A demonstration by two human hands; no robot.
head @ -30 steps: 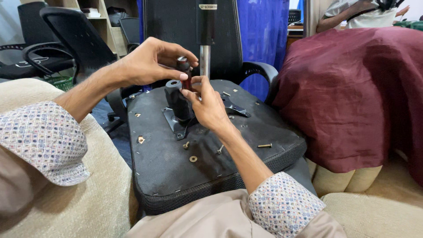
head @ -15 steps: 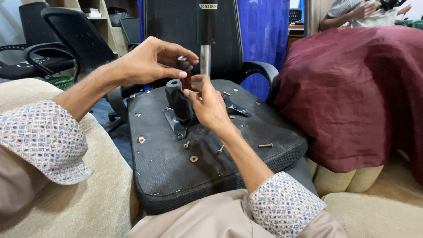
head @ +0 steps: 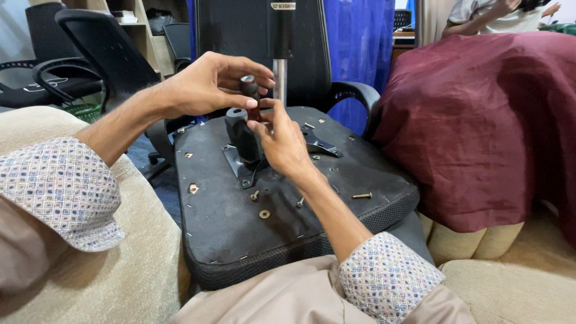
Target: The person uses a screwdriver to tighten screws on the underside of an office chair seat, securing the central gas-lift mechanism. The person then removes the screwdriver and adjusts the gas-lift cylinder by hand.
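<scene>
— Above the upturned chair seat (head: 240, 240), what is the left hand (head: 201, 84) doing?

— Its fingers pinch a small dark knob (head: 248, 86) over the black mechanism (head: 243, 135); the right hand (head: 285, 141) pinches just beneath. Holding it square to the mechanism would probably serve best.

— And the joint itself?

— Hidden behind the fingertips; loose screws (head: 361, 195) lie nearby.
</scene>
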